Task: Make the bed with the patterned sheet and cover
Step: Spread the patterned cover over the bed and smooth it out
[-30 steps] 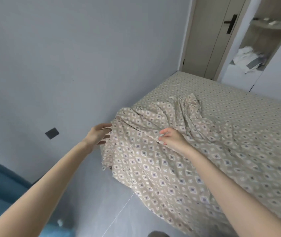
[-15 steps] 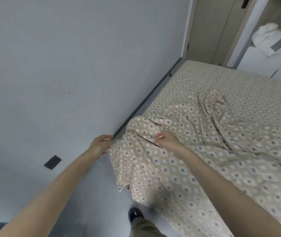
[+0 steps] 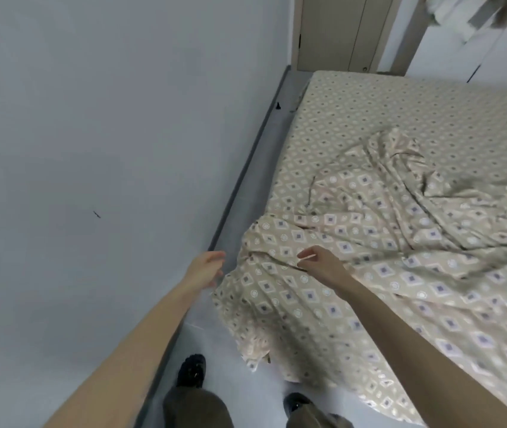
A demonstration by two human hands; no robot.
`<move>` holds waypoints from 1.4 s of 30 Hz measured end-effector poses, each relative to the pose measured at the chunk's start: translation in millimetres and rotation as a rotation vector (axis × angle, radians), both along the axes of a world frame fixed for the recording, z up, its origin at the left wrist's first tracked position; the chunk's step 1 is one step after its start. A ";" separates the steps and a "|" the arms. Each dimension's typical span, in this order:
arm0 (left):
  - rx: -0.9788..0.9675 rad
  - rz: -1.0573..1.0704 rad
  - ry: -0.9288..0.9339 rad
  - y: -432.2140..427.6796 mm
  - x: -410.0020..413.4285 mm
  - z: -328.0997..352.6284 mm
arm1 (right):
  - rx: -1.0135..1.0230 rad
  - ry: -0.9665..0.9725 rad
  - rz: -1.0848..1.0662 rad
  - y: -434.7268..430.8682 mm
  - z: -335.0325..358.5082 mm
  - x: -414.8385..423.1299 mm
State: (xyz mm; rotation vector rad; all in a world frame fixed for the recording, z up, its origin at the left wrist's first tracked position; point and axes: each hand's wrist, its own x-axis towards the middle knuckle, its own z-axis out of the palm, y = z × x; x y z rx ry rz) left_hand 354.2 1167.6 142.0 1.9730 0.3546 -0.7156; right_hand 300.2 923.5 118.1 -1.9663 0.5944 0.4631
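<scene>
View looking down from a person's head. A plain pale grey wall fills the left side, with a dark skirting strip along its foot and a narrow strip of pale floor between wall and bed. The person's bare left arm reaches forward from the lower left; the left hand is open, fingers loosely spread, just beside the hanging edge of the cover, and it is unclear whether it touches the cloth. Below, two dark shoes and olive trouser legs stand on the floor. The cover, beige with blue diamonds, lies crumpled across the near part of the bed, one corner drooping over the side toward the floor. The right hand rests on top of it, fingers curled, pinching a fold near that corner. Beyond, the patterned sheet lies smooth over the mattress. At top right are a beige door and some white cloth on a shelf.
</scene>
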 end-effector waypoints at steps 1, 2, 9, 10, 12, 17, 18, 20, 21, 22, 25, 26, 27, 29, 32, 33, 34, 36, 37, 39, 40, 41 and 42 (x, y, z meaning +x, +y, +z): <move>-0.003 -0.012 0.014 6.1 8.5 -9.1 | -0.004 0.013 -0.026 10.9 -7.6 4.4; -0.011 -0.013 0.032 13.3 16.2 -19.9 | -0.009 0.020 -0.045 23.0 -14.1 7.4; -0.033 -0.152 0.230 68.3 67.0 -106.7 | -0.064 -0.010 -0.248 106.5 -84.5 24.6; -0.044 -0.148 0.242 74.4 74.5 -124.0 | -0.078 -0.017 -0.275 116.3 -99.5 28.6; -0.055 -0.115 0.254 80.2 82.8 -153.3 | -0.109 -0.036 -0.293 127.2 -126.0 34.6; -0.037 -0.153 0.205 76.5 92.9 -239.7 | -0.306 -0.089 -0.253 142.0 -211.8 57.2; -0.045 -0.168 0.185 71.3 96.2 -266.4 | -0.364 -0.106 -0.228 141.4 -236.9 63.8; -0.042 -0.185 0.179 61.6 104.1 -314.8 | -0.452 -0.112 -0.184 137.8 -274.1 74.2; -0.051 -0.195 0.166 56.5 109.7 -335.5 | -0.500 -0.122 -0.167 133.6 -292.6 79.2; -0.064 -0.210 0.161 53.6 117.1 -358.9 | -0.534 -0.128 -0.161 131.1 -307.3 82.6; -0.129 -0.217 0.157 44.1 149.3 -468.5 | -0.667 -0.168 -0.179 128.8 -363.6 84.1; -0.167 -0.197 0.162 43.1 159.0 -500.1 | -0.728 -0.185 -0.181 131.5 -377.2 82.0; -0.206 -0.182 0.167 39.4 165.8 -524.7 | -0.812 -0.223 -0.176 133.8 -392.4 79.9; -0.217 -0.201 0.262 39.4 155.0 -501.4 | -0.872 -0.252 -0.178 132.5 -396.0 81.5; -0.269 -0.338 0.334 40.5 139.2 -487.5 | -0.920 -0.272 -0.167 127.5 -399.2 85.2; -0.260 -0.347 0.339 40.8 138.8 -490.7 | -0.935 -0.283 -0.170 126.5 -399.5 85.3; -0.247 -0.356 0.345 41.5 137.4 -492.6 | -0.937 -0.288 -0.167 126.4 -399.7 85.1; -0.238 -0.397 0.347 47.6 136.8 -494.2 | -0.935 -0.308 -0.169 127.5 -399.9 83.6; -0.212 -0.423 0.338 48.6 138.3 -500.4 | -0.929 -0.322 -0.177 128.7 -399.9 83.0; -0.190 -0.424 0.254 53.1 138.3 -509.0 | -0.919 -0.350 -0.203 132.9 -398.4 79.9; -0.209 -0.397 0.189 55.8 136.2 -506.6 | -0.910 -0.369 -0.212 134.6 -396.0 78.3; -0.259 -0.363 0.146 58.6 136.1 -507.3 | -0.888 -0.392 -0.221 136.4 -397.8 77.5; -0.299 -0.320 0.091 61.4 134.6 -502.8 | -0.868 -0.432 -0.236 138.2 -395.3 72.9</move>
